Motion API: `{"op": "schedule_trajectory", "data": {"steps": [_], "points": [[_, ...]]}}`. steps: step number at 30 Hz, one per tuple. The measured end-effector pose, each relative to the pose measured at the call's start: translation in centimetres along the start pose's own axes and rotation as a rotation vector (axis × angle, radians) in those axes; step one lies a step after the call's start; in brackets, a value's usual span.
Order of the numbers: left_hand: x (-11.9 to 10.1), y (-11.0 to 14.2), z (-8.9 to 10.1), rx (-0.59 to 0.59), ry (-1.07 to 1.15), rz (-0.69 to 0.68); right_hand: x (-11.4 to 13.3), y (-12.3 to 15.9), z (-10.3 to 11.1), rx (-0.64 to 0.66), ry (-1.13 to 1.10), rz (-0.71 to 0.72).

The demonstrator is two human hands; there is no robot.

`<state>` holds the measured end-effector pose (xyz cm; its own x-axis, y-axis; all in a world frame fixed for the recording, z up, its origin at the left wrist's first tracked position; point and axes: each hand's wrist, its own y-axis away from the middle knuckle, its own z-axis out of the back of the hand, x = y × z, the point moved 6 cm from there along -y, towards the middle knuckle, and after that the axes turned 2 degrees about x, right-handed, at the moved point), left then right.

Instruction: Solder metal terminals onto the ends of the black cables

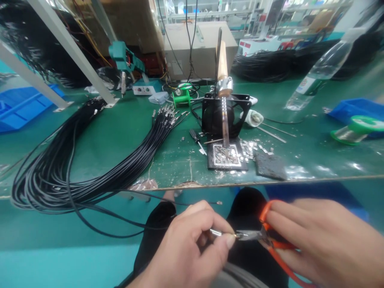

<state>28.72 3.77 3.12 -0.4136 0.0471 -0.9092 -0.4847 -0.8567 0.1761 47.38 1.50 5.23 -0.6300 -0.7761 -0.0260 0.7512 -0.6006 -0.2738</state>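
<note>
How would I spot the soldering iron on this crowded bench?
Look at the green bench top, middle, near its front edge. In front of a black fan stands the soldering iron, tip down on a small black tray. Only it has a pale wooden handle.

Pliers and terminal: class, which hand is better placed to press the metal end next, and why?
Probably the right hand: it grips the orange-handled pliers, whose tip meets the metal terminal pinched by the left hand.

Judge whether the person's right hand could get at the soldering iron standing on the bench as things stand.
Probably not at once: the right hand is closed on orange-handled pliers. The path to the soldering iron looks open, with only small scraps nearby.
</note>
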Motion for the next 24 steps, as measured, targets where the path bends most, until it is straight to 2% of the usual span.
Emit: {"op": "schedule_trajectory", "data": {"steps": [5, 10, 24], "points": [[-0.10, -0.02, -0.13, 0.012, 0.005, 0.019, -0.18, 0.17, -0.36, 0.059, -0.020, 0.030], [-0.02, -0.06, -0.21, 0.017, 0.000, 0.011, 0.19, 0.15, -0.40, 0.065, 0.078, 0.091], [-0.14, -0.06, -0.08, 0.006, 0.024, -0.004, -0.42, 0.10, -0.52, 0.077, 0.007, 0.049]]}}
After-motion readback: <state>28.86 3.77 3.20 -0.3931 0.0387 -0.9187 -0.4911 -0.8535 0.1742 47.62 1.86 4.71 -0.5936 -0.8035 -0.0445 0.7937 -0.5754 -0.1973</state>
